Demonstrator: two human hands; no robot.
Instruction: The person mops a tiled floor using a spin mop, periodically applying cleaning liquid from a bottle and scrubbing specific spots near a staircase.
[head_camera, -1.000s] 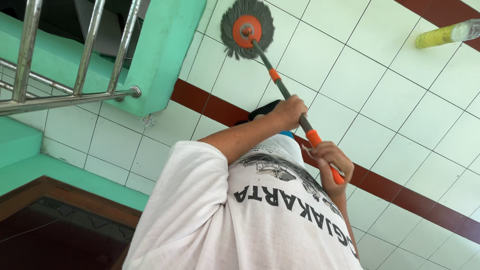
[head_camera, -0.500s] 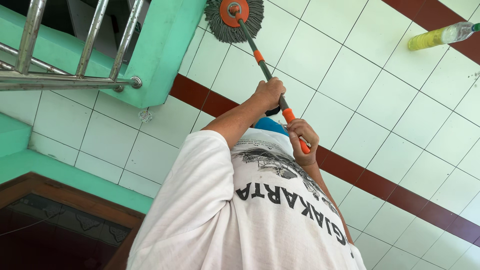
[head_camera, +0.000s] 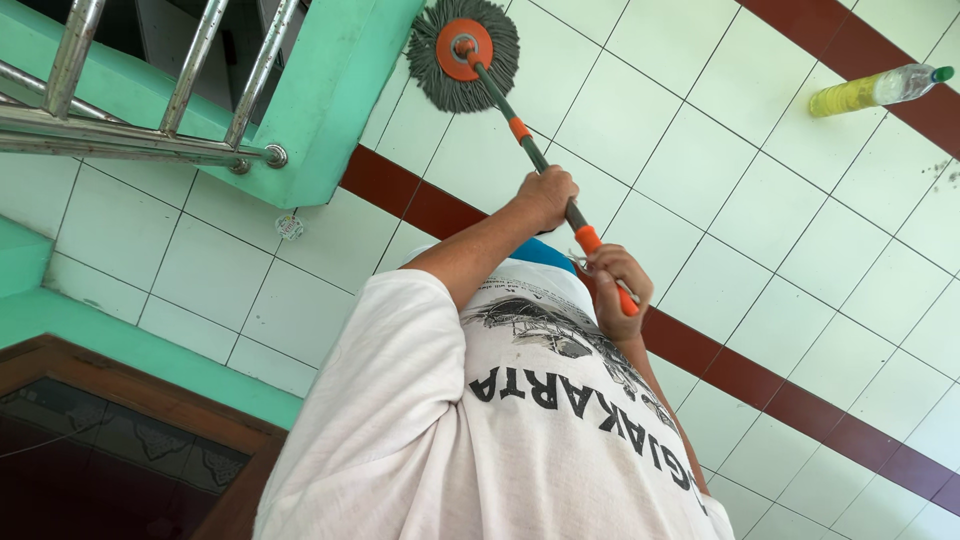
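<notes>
Gripping a grey-and-orange mop pole (head_camera: 520, 135), both hands are clenched around it: the left hand (head_camera: 546, 196) is grasping the dark shaft higher up, and the right hand (head_camera: 616, 288) is grasping the orange grip near the lower end. The pole is running diagonally from the hands up to a round grey string mop head with an orange centre disc (head_camera: 463, 52), which is pressing flat against the white square-tiled floor (head_camera: 700, 140). The person is wearing a white printed T-shirt (head_camera: 480, 430), which is filling the lower centre of the view. A dark red tile band (head_camera: 760, 385) is crossing the floor diagonally. A clear plastic bottle of yellow liquid with a green cap (head_camera: 875, 91) is lying on the tiles, well apart from the mop head. A polished steel railing (head_camera: 150, 145) is sitting beside a mint-green painted post (head_camera: 330, 100) at the upper left. A dark wooden frame (head_camera: 130, 385) is bordering the lower left corner.
</notes>
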